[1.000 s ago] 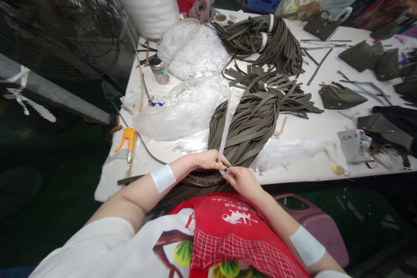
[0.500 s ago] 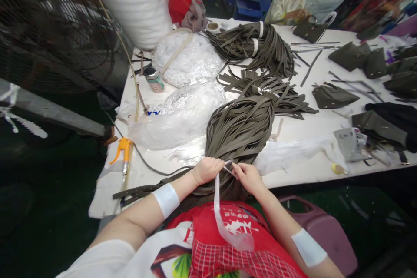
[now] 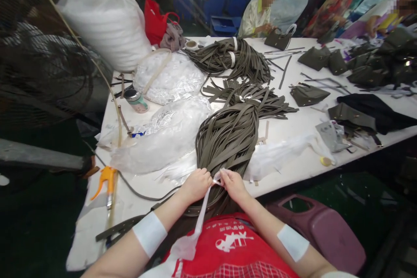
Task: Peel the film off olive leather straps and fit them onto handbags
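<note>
At the near edge of the table, my left hand [image 3: 198, 186] is closed on a white translucent plastic strip [image 3: 201, 217]. Its long loose end hangs down over my red apron [image 3: 260, 247]. My right hand [image 3: 232, 183], fingers pinched, grips the same strip close beside the left. Between the two hands a short piece of it shows. Directly under and beyond them lies a thick bundle of dark olive straps [image 3: 228, 134], gathered by a white tie [image 3: 246, 97] at its far part. The near ends of the straps are partly hidden by my hands and arms.
Clear plastic bags [image 3: 169, 76] and a teal-and-pink cup [image 3: 137, 100] are at left, with an orange air gun [image 3: 106, 182] by the edge. A second strap bundle [image 3: 234, 58] lies farther back. Olive bags [image 3: 309, 94] spread right. Co-workers [image 3: 257, 15] sit beyond; a maroon chair [image 3: 335, 234] stands below.
The camera view has tilted up and shifted, showing more of the people at the back. My hands have drawn close together, both still gripping the strip over the strap bundle.
</note>
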`<state>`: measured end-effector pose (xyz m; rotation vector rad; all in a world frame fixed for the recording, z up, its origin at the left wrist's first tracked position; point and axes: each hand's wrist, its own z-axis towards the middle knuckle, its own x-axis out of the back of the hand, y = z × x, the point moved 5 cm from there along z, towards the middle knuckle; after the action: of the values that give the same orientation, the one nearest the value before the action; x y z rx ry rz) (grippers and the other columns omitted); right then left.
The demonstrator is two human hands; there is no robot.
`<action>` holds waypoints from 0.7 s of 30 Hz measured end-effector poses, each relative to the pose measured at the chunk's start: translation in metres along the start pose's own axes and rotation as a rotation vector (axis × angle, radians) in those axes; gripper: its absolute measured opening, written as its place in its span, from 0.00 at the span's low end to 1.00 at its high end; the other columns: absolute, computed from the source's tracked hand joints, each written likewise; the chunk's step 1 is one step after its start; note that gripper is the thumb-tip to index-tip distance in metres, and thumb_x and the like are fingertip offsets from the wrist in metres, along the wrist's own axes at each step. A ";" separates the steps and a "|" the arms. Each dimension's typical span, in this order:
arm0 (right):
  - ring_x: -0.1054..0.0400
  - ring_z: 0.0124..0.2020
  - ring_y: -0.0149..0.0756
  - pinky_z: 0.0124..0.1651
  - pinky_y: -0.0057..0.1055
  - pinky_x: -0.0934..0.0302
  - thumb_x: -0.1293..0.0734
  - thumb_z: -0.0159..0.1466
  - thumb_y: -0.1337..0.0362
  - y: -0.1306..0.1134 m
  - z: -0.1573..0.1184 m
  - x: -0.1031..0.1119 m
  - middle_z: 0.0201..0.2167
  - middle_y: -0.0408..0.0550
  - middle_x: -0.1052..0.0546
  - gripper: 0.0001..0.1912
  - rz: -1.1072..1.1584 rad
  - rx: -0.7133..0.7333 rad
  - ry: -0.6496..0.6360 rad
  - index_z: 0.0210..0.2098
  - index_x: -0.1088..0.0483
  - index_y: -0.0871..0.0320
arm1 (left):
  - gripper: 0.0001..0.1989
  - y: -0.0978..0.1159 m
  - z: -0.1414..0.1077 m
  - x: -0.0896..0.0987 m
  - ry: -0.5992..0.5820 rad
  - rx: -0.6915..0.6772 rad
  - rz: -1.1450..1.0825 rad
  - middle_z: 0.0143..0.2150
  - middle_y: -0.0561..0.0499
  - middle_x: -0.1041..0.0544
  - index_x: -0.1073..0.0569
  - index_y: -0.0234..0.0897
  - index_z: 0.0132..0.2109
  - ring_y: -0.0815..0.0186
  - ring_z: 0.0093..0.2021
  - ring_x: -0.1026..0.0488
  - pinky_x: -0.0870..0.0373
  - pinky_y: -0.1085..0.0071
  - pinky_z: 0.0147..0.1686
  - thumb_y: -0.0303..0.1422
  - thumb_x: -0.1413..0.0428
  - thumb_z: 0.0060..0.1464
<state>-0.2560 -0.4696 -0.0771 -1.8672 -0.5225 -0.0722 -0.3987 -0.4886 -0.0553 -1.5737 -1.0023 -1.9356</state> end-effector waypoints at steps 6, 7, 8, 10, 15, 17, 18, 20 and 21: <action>0.44 0.12 0.29 0.19 0.27 0.48 0.46 0.63 0.39 0.032 -0.010 0.008 0.09 0.40 0.38 0.31 0.080 -0.143 0.161 0.18 0.37 0.56 | 0.27 -0.011 -0.012 -0.028 -0.157 0.205 -0.169 0.25 0.43 0.24 0.25 0.33 0.27 0.61 0.29 0.28 0.36 0.66 0.32 0.34 0.61 0.67; 0.44 0.11 0.29 0.18 0.27 0.49 0.46 0.62 0.37 0.040 -0.012 0.010 0.09 0.40 0.38 0.31 0.093 -0.161 0.181 0.18 0.37 0.56 | 0.27 -0.015 -0.017 -0.035 -0.176 0.271 -0.197 0.25 0.42 0.24 0.25 0.32 0.27 0.60 0.28 0.27 0.35 0.66 0.32 0.33 0.62 0.67; 0.45 0.11 0.29 0.16 0.27 0.50 0.46 0.61 0.36 0.047 -0.013 0.013 0.10 0.40 0.38 0.31 0.103 -0.172 0.197 0.19 0.37 0.56 | 0.27 -0.018 -0.021 -0.041 -0.193 0.337 -0.225 0.24 0.41 0.25 0.24 0.31 0.27 0.59 0.28 0.27 0.35 0.66 0.32 0.32 0.62 0.67; 0.46 0.10 0.30 0.15 0.28 0.51 0.46 0.60 0.34 0.055 -0.016 0.020 0.10 0.39 0.38 0.32 0.117 -0.171 0.217 0.20 0.36 0.56 | 0.26 -0.024 -0.031 -0.049 -0.212 0.451 -0.295 0.24 0.40 0.25 0.24 0.29 0.28 0.57 0.29 0.26 0.33 0.64 0.33 0.31 0.61 0.65; 0.32 0.28 0.39 0.36 0.35 0.35 0.38 0.60 0.40 0.036 -0.024 0.036 0.23 0.48 0.26 0.26 0.124 -0.009 0.187 0.24 0.29 0.56 | 0.18 -0.027 -0.047 -0.034 -0.109 0.607 -0.584 0.35 0.38 0.22 0.24 0.32 0.34 0.53 0.43 0.27 0.35 0.55 0.50 0.34 0.56 0.63; 0.31 0.43 0.43 0.52 0.38 0.39 0.34 0.59 0.43 0.021 -0.025 0.035 0.36 0.51 0.22 0.22 0.155 0.073 0.128 0.29 0.25 0.55 | 0.16 -0.021 -0.047 -0.026 -0.024 0.651 -0.737 0.42 0.40 0.23 0.25 0.34 0.35 0.55 0.48 0.29 0.38 0.57 0.55 0.36 0.55 0.63; 0.32 0.47 0.44 0.57 0.39 0.42 0.34 0.59 0.44 0.015 -0.025 0.033 0.40 0.51 0.22 0.20 0.180 0.101 0.095 0.31 0.24 0.55 | 0.17 -0.018 -0.046 -0.024 0.022 0.677 -0.823 0.43 0.42 0.23 0.26 0.35 0.35 0.56 0.49 0.30 0.38 0.59 0.55 0.38 0.56 0.63; 0.33 0.49 0.43 0.59 0.40 0.45 0.34 0.61 0.45 0.007 -0.024 0.026 0.42 0.51 0.23 0.19 0.243 0.121 0.043 0.33 0.23 0.55 | 0.21 -0.010 -0.040 -0.026 0.112 0.747 -1.066 0.41 0.44 0.24 0.28 0.36 0.34 0.58 0.46 0.29 0.33 0.63 0.49 0.43 0.59 0.65; 0.32 0.47 0.43 0.58 0.40 0.43 0.35 0.62 0.46 0.005 -0.022 0.023 0.40 0.51 0.23 0.19 0.281 0.115 0.027 0.33 0.24 0.55 | 0.24 -0.007 -0.035 -0.030 0.149 0.779 -1.210 0.39 0.44 0.24 0.29 0.36 0.33 0.59 0.44 0.28 0.31 0.66 0.44 0.46 0.61 0.65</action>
<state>-0.2294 -0.4840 -0.0665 -1.8067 -0.2369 0.1168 -0.4188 -0.5142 -0.0885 -0.3084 -2.5719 -1.7489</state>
